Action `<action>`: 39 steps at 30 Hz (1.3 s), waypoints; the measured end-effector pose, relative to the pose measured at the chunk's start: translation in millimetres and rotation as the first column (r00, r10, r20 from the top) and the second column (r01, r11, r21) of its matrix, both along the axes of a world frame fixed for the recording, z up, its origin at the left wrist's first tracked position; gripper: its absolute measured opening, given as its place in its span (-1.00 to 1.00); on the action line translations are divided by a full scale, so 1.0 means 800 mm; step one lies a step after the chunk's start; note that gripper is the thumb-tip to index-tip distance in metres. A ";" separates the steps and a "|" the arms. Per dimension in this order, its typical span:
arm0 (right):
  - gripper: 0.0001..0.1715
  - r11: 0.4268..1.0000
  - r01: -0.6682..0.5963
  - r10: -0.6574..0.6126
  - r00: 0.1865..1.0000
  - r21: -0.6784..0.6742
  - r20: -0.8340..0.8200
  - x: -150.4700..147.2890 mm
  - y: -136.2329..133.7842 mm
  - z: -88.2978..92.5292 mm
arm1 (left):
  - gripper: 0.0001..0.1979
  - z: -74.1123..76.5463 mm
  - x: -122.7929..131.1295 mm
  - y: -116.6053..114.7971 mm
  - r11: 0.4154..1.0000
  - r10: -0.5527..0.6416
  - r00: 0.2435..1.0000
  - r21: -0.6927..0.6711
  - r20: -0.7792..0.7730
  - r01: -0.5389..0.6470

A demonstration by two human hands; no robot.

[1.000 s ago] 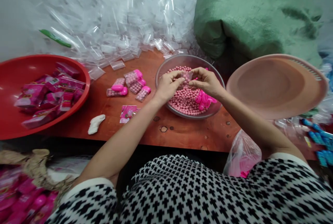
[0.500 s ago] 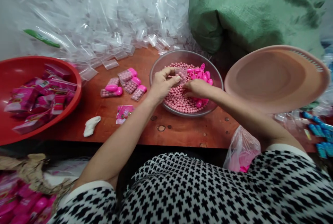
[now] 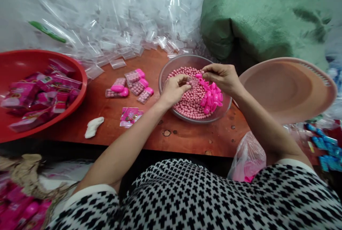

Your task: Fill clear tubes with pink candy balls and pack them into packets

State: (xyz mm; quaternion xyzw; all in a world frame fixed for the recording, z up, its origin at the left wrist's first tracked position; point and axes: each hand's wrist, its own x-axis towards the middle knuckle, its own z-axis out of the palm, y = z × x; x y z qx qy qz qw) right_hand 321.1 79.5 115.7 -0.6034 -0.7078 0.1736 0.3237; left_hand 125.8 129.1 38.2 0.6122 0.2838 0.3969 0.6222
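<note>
My left hand [image 3: 175, 89] pinches a small clear plastic container [image 3: 193, 82] above a grey bowl [image 3: 167, 68]; pink balls show through its wall. The bowl holds many pink balls [image 3: 189, 99] and a heap of bright pink caps [image 3: 212, 99] on its right side. My right hand [image 3: 223, 77] is over the bowl's far right part, thumb and fingertips drawn together close to the container. What lies between those fingertips is too small to make out. Several filled containers with pink caps [image 3: 135, 76] lie on the table left of the bowl.
A red basin [image 3: 80, 98] with pink packets stands left. Printed pink cards [image 3: 130, 116] and a white crumpled piece [image 3: 93, 127] lie on the table [image 3: 149, 135]. Clear empty containers [image 3: 117, 63] pile up behind. A green sack [image 3: 256, 20], brown basin [image 3: 288, 89] and plastic bag [image 3: 248, 155] are right.
My right hand has risen out of the balls and moved up and right, uncovering the pink caps. My left hand still holds the container. The view has shifted slightly.
</note>
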 end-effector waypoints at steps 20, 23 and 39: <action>-0.77 0.979 -0.191 0.177 0.970 0.071 0.165 -0.022 0.007 0.013 | -0.77 -0.001 -0.003 -0.003 1.000 -0.001 1.000 0.022 -0.004 0.001; -0.78 0.973 -0.223 0.207 0.959 0.062 0.196 -0.023 0.008 0.014 | -0.77 -0.001 -0.003 -0.003 0.999 0.005 1.000 0.038 -0.022 -0.004; -0.74 0.996 -0.064 0.080 0.935 -0.058 0.345 0.017 -0.020 -0.006 | -0.73 -0.002 -0.007 -0.004 0.994 0.100 0.982 0.017 0.163 -0.104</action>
